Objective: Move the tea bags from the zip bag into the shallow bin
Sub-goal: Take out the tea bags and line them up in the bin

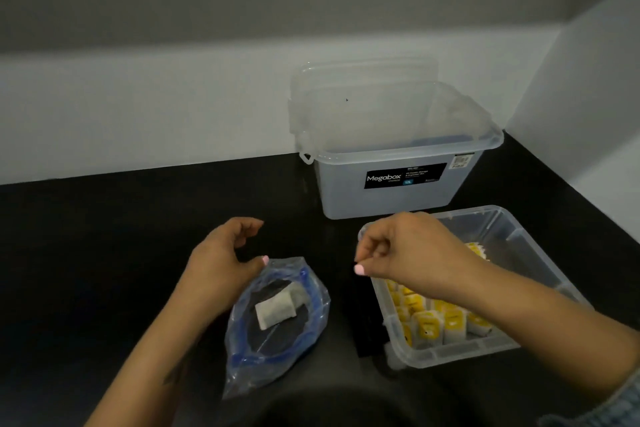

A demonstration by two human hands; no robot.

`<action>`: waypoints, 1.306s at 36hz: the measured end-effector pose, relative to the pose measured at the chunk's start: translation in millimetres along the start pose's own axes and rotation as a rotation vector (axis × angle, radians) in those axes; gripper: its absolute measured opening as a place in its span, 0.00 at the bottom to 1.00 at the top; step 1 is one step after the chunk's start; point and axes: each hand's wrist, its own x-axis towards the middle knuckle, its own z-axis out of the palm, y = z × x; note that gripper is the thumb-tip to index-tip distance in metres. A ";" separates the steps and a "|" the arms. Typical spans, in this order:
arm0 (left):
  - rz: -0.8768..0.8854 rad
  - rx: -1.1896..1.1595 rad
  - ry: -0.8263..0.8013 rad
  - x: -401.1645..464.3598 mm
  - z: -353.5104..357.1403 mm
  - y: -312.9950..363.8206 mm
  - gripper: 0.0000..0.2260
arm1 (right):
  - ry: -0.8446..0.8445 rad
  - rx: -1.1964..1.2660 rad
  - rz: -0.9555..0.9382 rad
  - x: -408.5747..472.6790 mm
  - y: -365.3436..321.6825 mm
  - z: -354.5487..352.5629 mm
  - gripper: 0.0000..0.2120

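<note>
The zip bag (277, 322) lay nearest, one light, soft tea bag (277, 310) inside. My left hand (225, 253) pinched its limp rim; my right hand (398, 246), curled and apparently empty, hovered by the shallow bin (519, 236).

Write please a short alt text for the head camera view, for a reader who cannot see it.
A person's left hand holds open a zip bag with tea bags left inside, on a dark counter. The right hand hovers over a shallow bin of yellow-tagged tea bags; behind stands a taller clear box.
</note>
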 end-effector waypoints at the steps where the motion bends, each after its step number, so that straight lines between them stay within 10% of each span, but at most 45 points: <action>1: -0.019 0.037 -0.036 -0.6 0.4 -4.8 0.26 | -0.006 0.000 -0.033 0.0 -10.5 5.2 0.04; 11: -0.036 0.220 -0.183 -0.2 13.7 -37.8 0.31 | -0.449 -0.670 -0.148 42.0 -90.8 116.8 0.16; 23: -0.020 0.189 -0.182 -0.5 18.6 -47.0 0.27 | -0.749 -0.751 0.009 98.6 -91.9 144.2 0.35; 29: -0.014 0.168 -0.181 -2.1 16.6 -48.1 0.26 | -0.667 -0.786 -0.069 95.6 -85.6 150.6 0.35; 35: -0.020 0.155 -0.155 -2.1 17.2 -47.6 0.26 | -0.159 -0.512 -0.145 66.9 -73.7 158.7 0.15; 47: -0.066 0.129 -0.119 4.7 8.9 -55.7 0.19 | -0.040 -0.147 -0.042 49.6 -51.4 124.9 0.09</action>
